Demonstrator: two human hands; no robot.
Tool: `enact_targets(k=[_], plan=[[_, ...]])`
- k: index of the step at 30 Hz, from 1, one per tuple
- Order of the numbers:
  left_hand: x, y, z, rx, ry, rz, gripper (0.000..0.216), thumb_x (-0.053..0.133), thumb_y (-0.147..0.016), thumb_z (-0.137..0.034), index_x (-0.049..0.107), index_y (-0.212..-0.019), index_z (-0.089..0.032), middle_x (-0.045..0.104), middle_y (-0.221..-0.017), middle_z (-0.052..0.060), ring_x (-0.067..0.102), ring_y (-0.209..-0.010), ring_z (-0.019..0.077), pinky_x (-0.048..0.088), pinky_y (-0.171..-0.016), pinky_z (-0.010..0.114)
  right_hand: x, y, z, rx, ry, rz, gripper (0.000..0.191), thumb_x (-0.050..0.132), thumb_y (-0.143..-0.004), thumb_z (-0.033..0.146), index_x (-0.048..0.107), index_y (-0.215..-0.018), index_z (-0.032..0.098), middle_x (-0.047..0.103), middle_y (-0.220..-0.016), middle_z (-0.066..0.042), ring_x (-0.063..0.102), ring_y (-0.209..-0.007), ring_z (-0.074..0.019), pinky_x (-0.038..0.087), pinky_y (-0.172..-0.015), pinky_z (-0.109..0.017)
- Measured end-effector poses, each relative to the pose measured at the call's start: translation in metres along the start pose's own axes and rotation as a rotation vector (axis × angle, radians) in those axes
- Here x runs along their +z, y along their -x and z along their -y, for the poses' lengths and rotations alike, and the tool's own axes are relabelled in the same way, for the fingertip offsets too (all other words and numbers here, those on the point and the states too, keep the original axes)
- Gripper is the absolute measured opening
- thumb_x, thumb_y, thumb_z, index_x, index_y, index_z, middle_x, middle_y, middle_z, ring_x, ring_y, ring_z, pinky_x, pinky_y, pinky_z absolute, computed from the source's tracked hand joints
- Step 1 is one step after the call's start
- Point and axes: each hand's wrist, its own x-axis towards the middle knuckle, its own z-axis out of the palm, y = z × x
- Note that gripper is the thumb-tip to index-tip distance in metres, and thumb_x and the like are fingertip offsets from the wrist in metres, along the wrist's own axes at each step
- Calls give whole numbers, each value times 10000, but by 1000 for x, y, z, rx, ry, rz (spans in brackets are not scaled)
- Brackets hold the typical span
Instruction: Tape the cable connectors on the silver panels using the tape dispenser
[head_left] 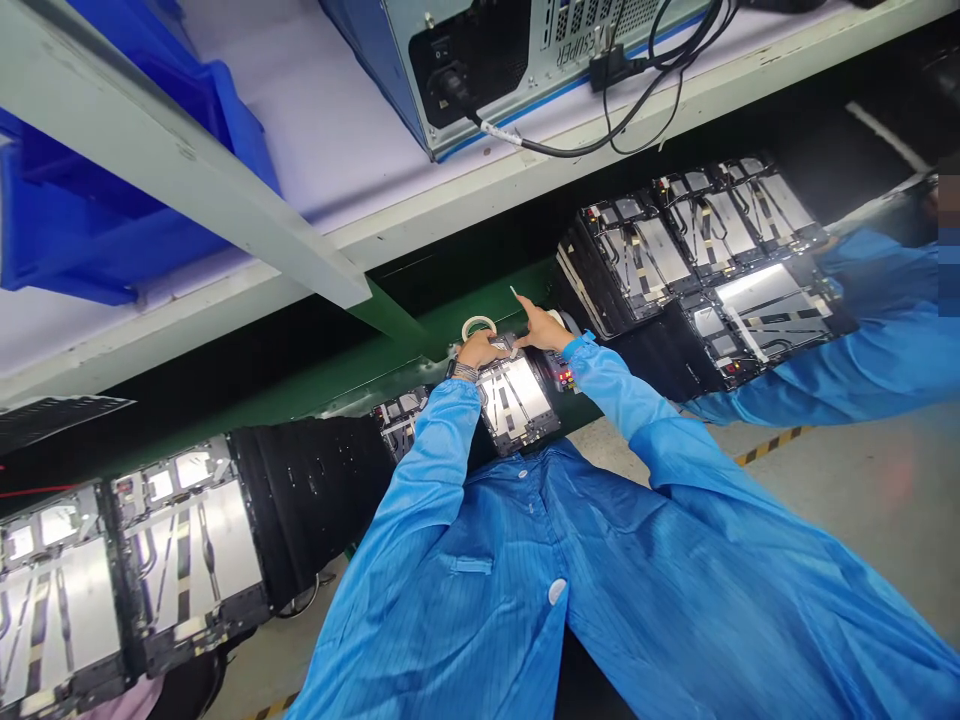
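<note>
The panel (517, 400) lies in front of the person, its far edge under both hands. The left hand (480, 352) bends over that edge at 11 o'clock; whether its fingers grip anything cannot be told. The right hand (546, 330), at 1 o'clock, has its index finger straight and thumb spread, a thin white strip (514, 291) at the fingertip; its other fingers' hold is unclear. A tape roll (478, 320) sits at 11 o'clock of the panel. At 2 o'clock, a meter (562, 372) glows with red figures too small to read. At 12 o'clock, a computer (551, 85) reads "SUPER", upside down; its cable label (500, 133) is illegible.
</note>
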Motion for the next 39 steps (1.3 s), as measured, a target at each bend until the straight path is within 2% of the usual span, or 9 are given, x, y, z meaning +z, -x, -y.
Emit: enact_targets(k=[4, 7, 9, 15, 17, 20, 24, 30, 39], plan=[[-2, 1, 1, 15, 11, -3, 723, 925, -699, -456, 698, -1352, -242, 679, -1468, 141, 615, -1375, 381, 372, -1192, 501, 15, 6, -15, 14, -225, -73, 1085, 848, -818, 300, 238, -1710, 203, 641, -951, -16, 644, -865, -229, 562, -877, -401], [-7, 3, 5, 46, 58, -2, 668, 927, -696, -388, 725, -1313, -232, 716, -1413, 125, 672, -1293, 338, 458, -1125, 420, 33, 21, -17, -14, -268, -56, 1149, 870, -775, 362, 230, -1712, 185, 618, -1008, -33, 622, -873, -226, 559, -877, -406], [-14, 6, 9, 114, 120, -35, 551, 868, -771, -337, 738, -1293, -218, 733, -1382, 109, 691, -1257, 289, 490, -1098, 370, 44, 29, -17, -16, -298, -49, 1135, 845, -790, 387, 220, -1715, 183, 612, -1074, -58, 606, -864, -215, 558, -873, -407], [-38, 35, 40, 308, 347, -244, 368, 696, -939, -315, 729, -1284, -191, 747, -1325, 101, 694, -1214, 213, 531, -1095, 338, 57, 39, -14, 55, -314, -77, 1060, 735, -864, 381, 151, -1725, 178, 610, -1161, -95, 601, -873, -221, 567, -888, -440], [-39, 52, 59, 295, 423, -319, 355, 673, -958, -319, 715, -1290, -198, 743, -1336, 93, 692, -1222, 205, 543, -1086, 335, 56, 46, -6, 62, -273, -177, 1014, 698, -883, 359, 161, -1716, 144, 611, -1195, -128, 618, -951, -254, 561, -930, -462], [-28, 77, 90, 157, 491, -412, 358, 636, -984, -305, 681, -1326, -211, 711, -1405, 97, 676, -1260, 201, 549, -1081, 333, 60, 61, 19, -72, -243, -295, 920, 637, -926, 330, 187, -1711, 161, 621, -1240, -143, 627, -999, -274, 543, -975, -469], [4, 96, 112, 11, 536, -432, 409, 627, -986, -261, 628, -1394, -234, 638, -1512, 99, 647, -1325, 206, 548, -1076, 339, 78, 69, 55, -271, -258, -117, 885, 640, -911, 262, 253, -1704, 197, 674, -1125, -84, 619, -867, -242, 545, -906, -415], [45, 93, 107, 25, 615, -413, 472, 679, -978, -283, 588, -1440, -254, 574, -1572, 118, 614, -1382, 224, 536, -1093, 341, 92, 49, 78, -315, -272, -49, 749, 515, -917, 138, 406, -1652, 223, 682, -959, -19, 590, -766, -191, 520, -862, -337], [58, 82, 108, 50, 794, -395, 476, 675, -968, -258, 576, -1431, -203, 626, -1519, 144, 641, -1355, 217, 511, -1145, 364, 94, 39, 76, -450, -100, -65, 673, 453, -945, 128, 469, -1613, 203, 701, -1081, -88, 630, -932, -247, 551, -903, -389]])
